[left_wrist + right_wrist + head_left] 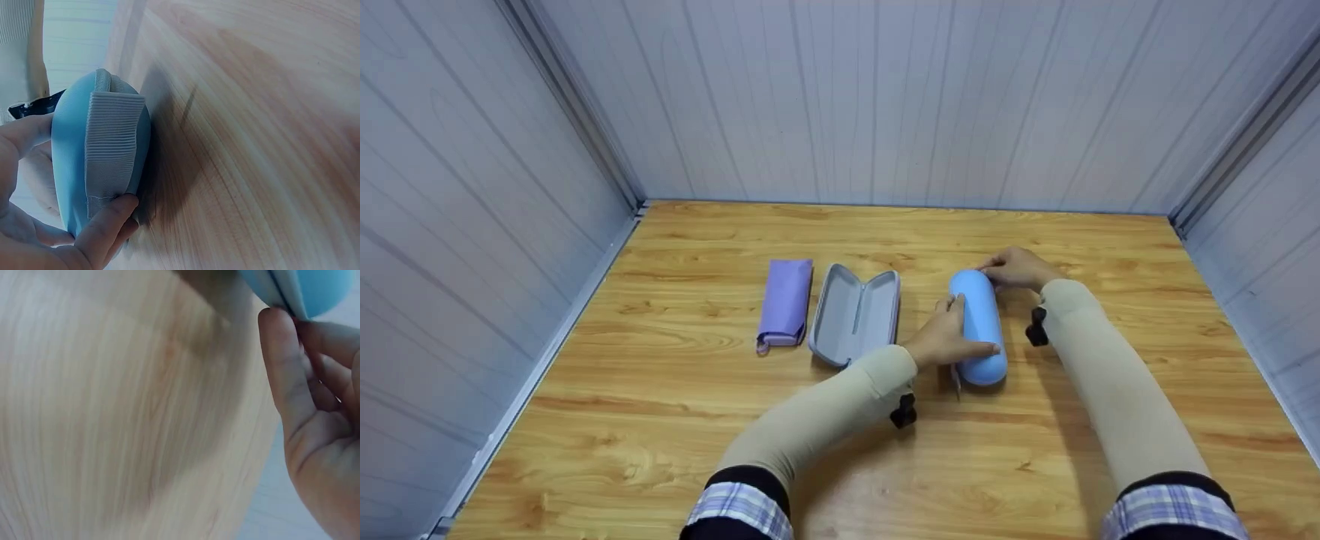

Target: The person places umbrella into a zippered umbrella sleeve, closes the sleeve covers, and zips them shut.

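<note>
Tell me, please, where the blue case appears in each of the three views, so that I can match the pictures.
Head view: the blue case lies right of centre on the wooden table, gripped at both ends.
Left wrist view: its near end fills the left side, grey ribbed strip facing the camera.
Right wrist view: only its far tip shows, top right.
Shared landmark: the wood-grain table under it.
</note>
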The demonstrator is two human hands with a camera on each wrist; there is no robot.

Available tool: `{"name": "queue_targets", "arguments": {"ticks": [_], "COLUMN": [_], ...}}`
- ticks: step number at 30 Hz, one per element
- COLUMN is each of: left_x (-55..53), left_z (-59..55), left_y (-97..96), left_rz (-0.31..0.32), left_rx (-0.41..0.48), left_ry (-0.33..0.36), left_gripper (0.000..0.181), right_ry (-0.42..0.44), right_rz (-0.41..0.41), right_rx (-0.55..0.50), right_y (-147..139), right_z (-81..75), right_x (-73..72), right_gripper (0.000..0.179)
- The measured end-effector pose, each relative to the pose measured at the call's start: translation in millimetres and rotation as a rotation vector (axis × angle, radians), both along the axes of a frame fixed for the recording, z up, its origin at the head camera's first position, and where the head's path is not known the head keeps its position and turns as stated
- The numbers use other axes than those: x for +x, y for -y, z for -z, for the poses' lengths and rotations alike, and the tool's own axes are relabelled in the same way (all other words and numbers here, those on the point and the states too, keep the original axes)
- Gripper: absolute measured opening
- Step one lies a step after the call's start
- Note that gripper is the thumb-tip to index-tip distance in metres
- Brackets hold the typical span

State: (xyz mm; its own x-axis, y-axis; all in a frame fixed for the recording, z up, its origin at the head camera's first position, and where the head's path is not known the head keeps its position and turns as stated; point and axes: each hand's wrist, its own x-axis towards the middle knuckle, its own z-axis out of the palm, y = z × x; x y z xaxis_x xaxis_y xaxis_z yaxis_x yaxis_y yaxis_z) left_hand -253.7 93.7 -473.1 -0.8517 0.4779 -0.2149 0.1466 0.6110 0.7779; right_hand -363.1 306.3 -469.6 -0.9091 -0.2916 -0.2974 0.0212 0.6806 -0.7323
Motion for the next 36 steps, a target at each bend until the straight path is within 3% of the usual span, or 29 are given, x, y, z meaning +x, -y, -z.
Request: {"name": "queue_targets", "arguments": {"ticks": [5, 9, 14, 20, 30, 36], "left_x": [0.6, 1.5, 1.1, 0.1, -0.9, -1.1], "left_z": [0.1, -0.5, -0.8, 1.1, 0.3, -0.4], "left_y": [-0.2, -0.9, -0.6, 0.5, 0.3, -0.3], "left_rz": [-0.009, -0.01, -0.004, -0.013, 0.007, 0.01], "left_rx": [-0.009, -0.018, 0.007, 0.036, -0.017, -0.022], "left_ry": [-0.018, -0.019, -0.015, 0.001, -0.002, -0.007], "left_gripper": [0.11, 0.11, 0.109, 0.109, 0.108, 0.108], "right_ry": [-0.081, -0.096, -0.06, 0.002, -0.165, -0.246], "right_rz": [-0.001, 0.03, 0.057, 0.018, -0.002, -0.039], "right_rx": [0.055, 0.023, -0.077, -0.189, 0.061, 0.138], "right_y": [3, 1, -3, -10, -6, -9], "right_z": [6.5, 14.4, 19.8, 21.2, 11.3, 9.8], "right_x": [3.3, 8.8, 15.7, 21.0, 28.2, 31.1], "right_gripper": [0.034, 0.034, 0.034, 0.028, 0.025, 0.019]}}
